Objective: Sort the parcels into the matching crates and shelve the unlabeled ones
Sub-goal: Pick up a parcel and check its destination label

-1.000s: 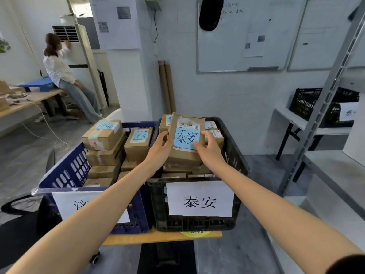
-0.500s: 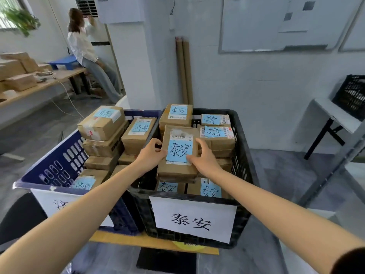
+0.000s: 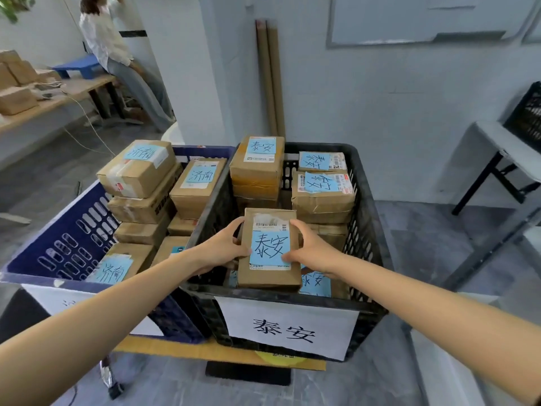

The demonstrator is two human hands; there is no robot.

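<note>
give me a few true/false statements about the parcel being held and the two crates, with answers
1. Both hands hold the same parcel. True: the left hand and right hand grip its two sides.
2. The held parcel is over the blue crate. False: it is over the black crate.
3. The parcel's blue note matches the characters on the black crate's sign. True.
4. The black crate is empty. False: several labeled parcels are stacked inside.
5. The blue crate stands to the right of the black crate. False: it stands to its left.
</note>
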